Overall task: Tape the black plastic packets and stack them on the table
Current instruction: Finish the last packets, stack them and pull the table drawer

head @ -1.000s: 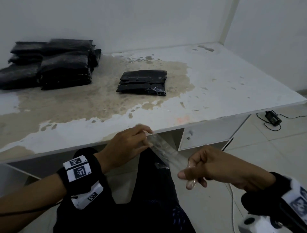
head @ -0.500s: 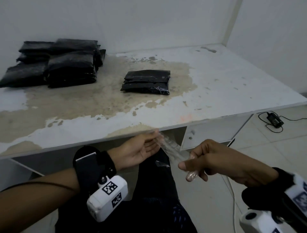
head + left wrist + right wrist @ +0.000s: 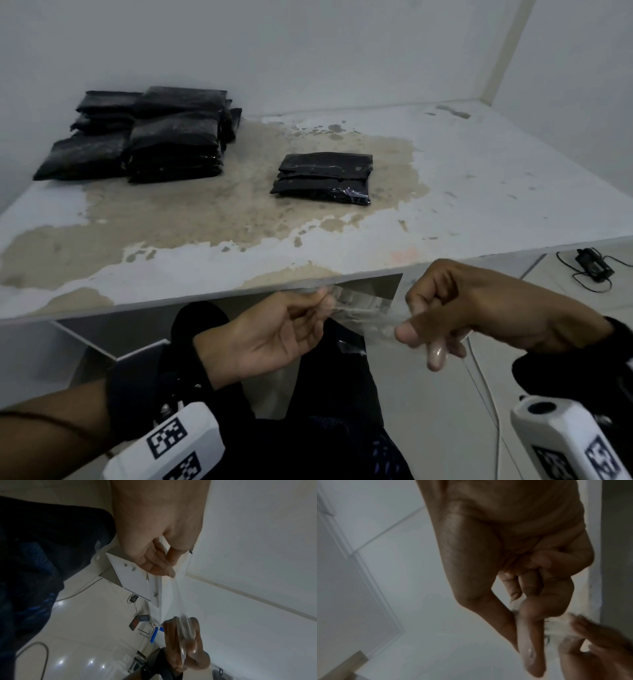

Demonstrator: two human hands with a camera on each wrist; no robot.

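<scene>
Both hands have risen toward the table edge since the earlier head frames, and the right hand [image 3: 479, 308] now sits level with the left hand [image 3: 284, 329] instead of below it, so the strip between them runs nearly level. Nearest the viewer, in front of the person's dark clothing [image 3: 342, 394], a clear strip of adhesive tape [image 3: 363, 308] is stretched between the hands: the left thumb and fingertips pinch one end, while the right hand is curled round the clear tape roll [image 3: 185, 631], seen best from the left wrist. Just beyond, the worn white table [image 3: 479, 192] with its tan patch of bare board carries the work. Near its middle lies a small stack of black plastic packets [image 3: 322, 178], apparently two, with a glossy tape band at the front right corner; these are judged finished. Farther back, against the wall at the left, a larger pile of black plastic packets [image 3: 164, 137] rests; whether they are taped cannot be told. No packet is in hand, so the present step is judged to be preparing tape for the next packet, with taping and stacking still ahead. On the floor at right lies a black charger with cable [image 3: 592, 269]
</scene>
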